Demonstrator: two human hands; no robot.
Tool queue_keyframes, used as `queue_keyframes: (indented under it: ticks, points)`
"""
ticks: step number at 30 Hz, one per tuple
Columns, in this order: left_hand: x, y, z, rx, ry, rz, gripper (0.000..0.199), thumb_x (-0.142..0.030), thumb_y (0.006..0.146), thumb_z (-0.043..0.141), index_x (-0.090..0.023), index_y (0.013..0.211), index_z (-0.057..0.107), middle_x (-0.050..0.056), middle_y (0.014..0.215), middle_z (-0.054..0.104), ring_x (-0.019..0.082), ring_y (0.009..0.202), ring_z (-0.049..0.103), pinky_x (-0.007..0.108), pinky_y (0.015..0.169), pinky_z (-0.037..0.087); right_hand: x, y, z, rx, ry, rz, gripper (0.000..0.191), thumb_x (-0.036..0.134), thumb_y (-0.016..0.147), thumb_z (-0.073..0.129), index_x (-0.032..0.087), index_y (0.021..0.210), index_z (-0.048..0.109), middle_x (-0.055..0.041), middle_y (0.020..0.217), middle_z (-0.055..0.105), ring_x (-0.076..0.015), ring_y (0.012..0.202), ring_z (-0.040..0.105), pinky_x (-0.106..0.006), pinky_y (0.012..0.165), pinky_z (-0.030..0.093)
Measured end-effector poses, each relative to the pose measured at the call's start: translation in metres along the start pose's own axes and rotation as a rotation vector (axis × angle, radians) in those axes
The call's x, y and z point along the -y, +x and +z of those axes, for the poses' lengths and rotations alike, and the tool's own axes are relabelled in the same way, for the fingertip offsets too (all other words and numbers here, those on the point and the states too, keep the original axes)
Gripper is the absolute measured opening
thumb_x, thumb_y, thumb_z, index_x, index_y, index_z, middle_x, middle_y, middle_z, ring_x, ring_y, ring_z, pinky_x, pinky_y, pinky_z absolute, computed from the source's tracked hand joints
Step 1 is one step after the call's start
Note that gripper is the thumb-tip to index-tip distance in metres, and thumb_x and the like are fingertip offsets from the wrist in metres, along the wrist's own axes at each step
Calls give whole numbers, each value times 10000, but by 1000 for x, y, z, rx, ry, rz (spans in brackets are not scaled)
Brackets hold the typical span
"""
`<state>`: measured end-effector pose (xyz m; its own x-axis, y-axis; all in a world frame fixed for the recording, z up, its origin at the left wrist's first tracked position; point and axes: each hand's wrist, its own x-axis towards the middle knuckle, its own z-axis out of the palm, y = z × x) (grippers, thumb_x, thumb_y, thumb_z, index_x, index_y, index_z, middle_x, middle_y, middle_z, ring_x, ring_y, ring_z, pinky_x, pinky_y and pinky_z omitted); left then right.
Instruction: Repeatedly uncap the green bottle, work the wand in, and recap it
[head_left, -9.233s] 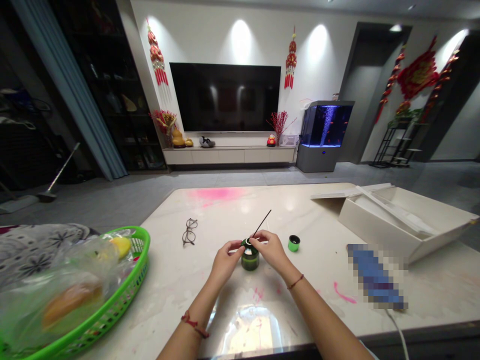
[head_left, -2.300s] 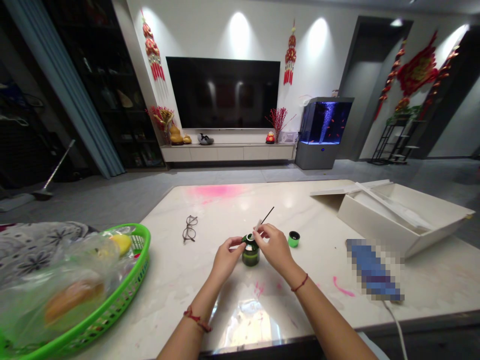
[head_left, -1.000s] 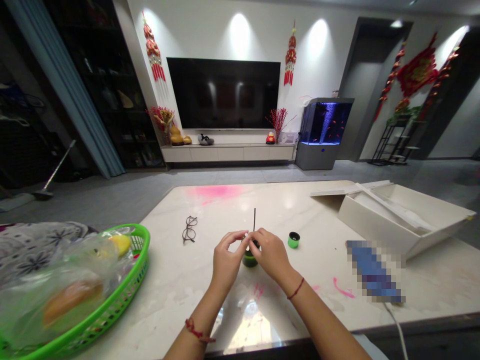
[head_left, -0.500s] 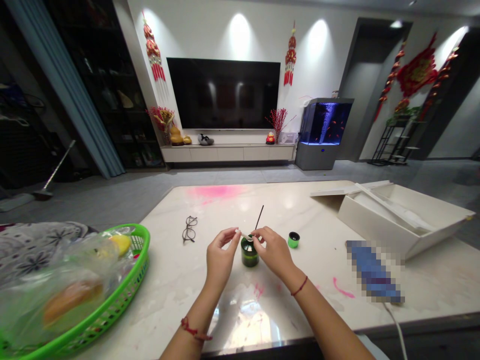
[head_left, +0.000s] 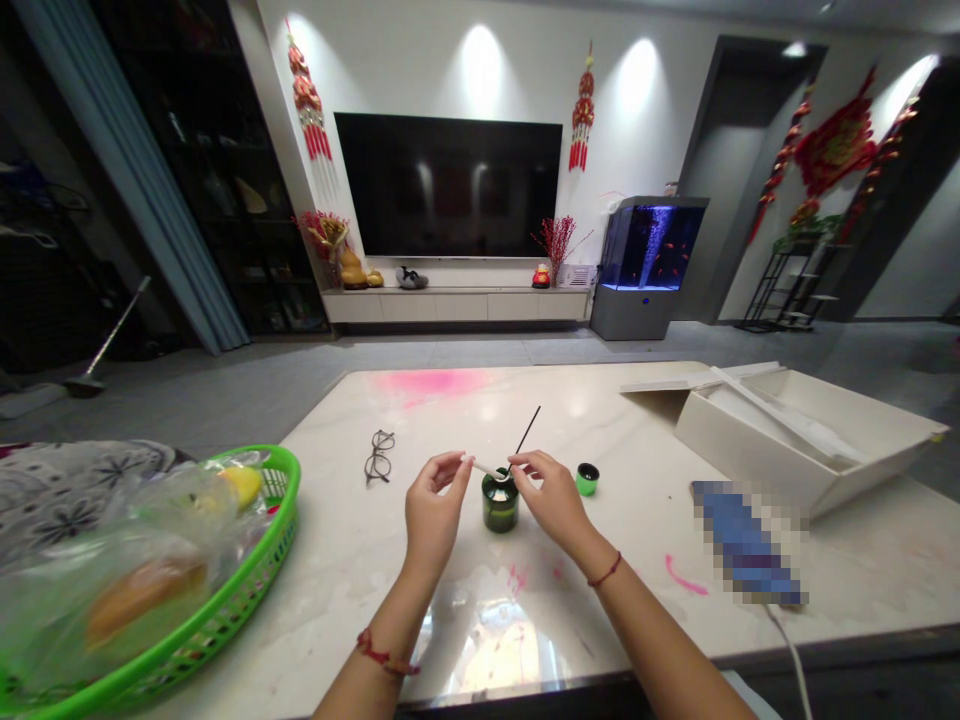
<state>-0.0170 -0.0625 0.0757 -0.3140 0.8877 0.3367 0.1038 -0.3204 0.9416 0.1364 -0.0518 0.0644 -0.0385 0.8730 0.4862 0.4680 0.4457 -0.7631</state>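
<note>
Left hand (head_left: 433,507) pinches a white stick (head_left: 485,467); right hand (head_left: 553,497) is at a black stick (head_left: 529,427) — grip hidden, I cannot tell.

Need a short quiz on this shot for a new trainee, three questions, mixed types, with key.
1. True or false: the green cap stands apart from the green glass bottle.
2. What does the left hand pinch by one end?
A) the black stick
B) the white stick
C) the cap
3. Fill in: on the table, between the green basket and the bottle, lies a pair of ____.

Key:
1. True; the cap is off, on the table beside the right hand.
2. B.
3. Eyeglasses.
</note>
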Motion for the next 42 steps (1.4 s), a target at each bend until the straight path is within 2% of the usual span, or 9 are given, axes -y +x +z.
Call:
queue_keyframes:
  ticks: [9,17,27,34,42]
  points:
    - [3,1,0,13,13,-4,338,-399,661,650,-138,872,607,99,889,684,209,856,643,353,810,493,4,0,-1,-1,55,34,198,204,780,492,180,884,658,-50,882,662,-154,763,608,-292,726,486]
    - [6,-5,6,130,187,79,264,-388,690,623,-176,844,654,52,845,697,180,795,650,327,794,507,2,-1,-1,-3,40,11,205,206,779,490,185,899,655,-51,889,659,-148,739,610,-296,728,491]
    - [13,-2,8,131,310,109,260,-400,704,598,-192,838,677,54,874,694,188,827,630,330,786,483,1,-1,-1,7,21,1,208,194,781,484,179,912,644,-53,900,652,-143,735,610,-296,736,485]
    - [18,-1,12,184,402,215,214,-370,723,571,-204,811,673,43,855,684,181,819,617,325,783,473,1,-1,-1,12,22,3,206,183,775,486,188,909,643,-46,900,653,-142,741,610,-294,736,482]
    - [14,-2,14,207,399,241,211,-359,744,547,-207,828,668,47,867,677,183,837,611,324,797,469,3,-1,-1,17,23,-3,193,183,773,482,195,880,642,-40,881,650,-142,743,606,-294,740,478]
